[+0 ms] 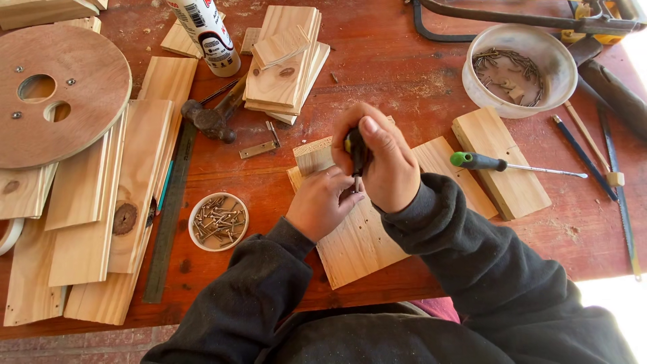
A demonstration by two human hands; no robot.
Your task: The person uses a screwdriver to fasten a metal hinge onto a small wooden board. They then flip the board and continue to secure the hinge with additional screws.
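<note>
Centre: right hand [384, 162] closed around one upright screwdriver [355, 152], tip down on a wooden board [357, 246]; left hand [322, 202], at 8 o'clock of it, fingers pinched together at the tip, what they pinch hidden. One second screwdriver [502, 164] at 3 o'clock; two bowls, of screws [218, 221] at 9 o'clock, of nails [519, 69] at 2 o'clock; one hammer [212, 120], one glue bottle [205, 34] at 11 o'clock.

Pale raw wood board [357, 246], matt grain, glossy black plastic screwdriver handle [355, 149], worn reddish tabletop [404, 74], dull metal screws in small dish [218, 221], white plastic bowl [519, 67]
</note>
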